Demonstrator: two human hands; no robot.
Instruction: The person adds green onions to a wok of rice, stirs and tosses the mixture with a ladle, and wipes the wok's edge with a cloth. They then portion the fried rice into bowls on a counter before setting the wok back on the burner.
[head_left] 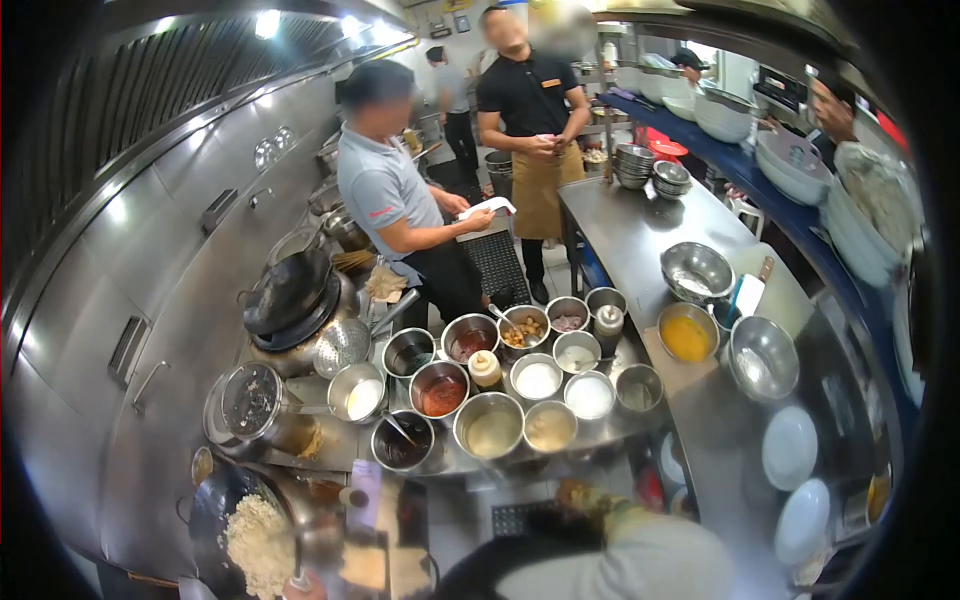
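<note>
At the lower left edge my left hand [306, 588] is closed around the handle of a wok utensil [299, 560], whose working end is blurred. It is at the side of a dark wok [205, 520] holding a heap of white rice [258, 545]. A pale sleeve [640, 560] crosses the bottom of the view, smeared by motion. Beyond it shows a blurred yellowish shape [590, 497], perhaps my right hand; its fingers cannot be made out. Past the wok stands a round metal strainer pot [253, 398] with dark bits in it.
Metal pots of sauces, including a red one [439, 389], crowd the middle counter with squeeze bottles [486, 368]. A perforated skimmer [342, 346] lies beside stacked woks [290, 300]. Bowls and a cleaver [750, 292] sit on the right counter [630, 225]. Two people [385, 190] [533, 110] stand beyond.
</note>
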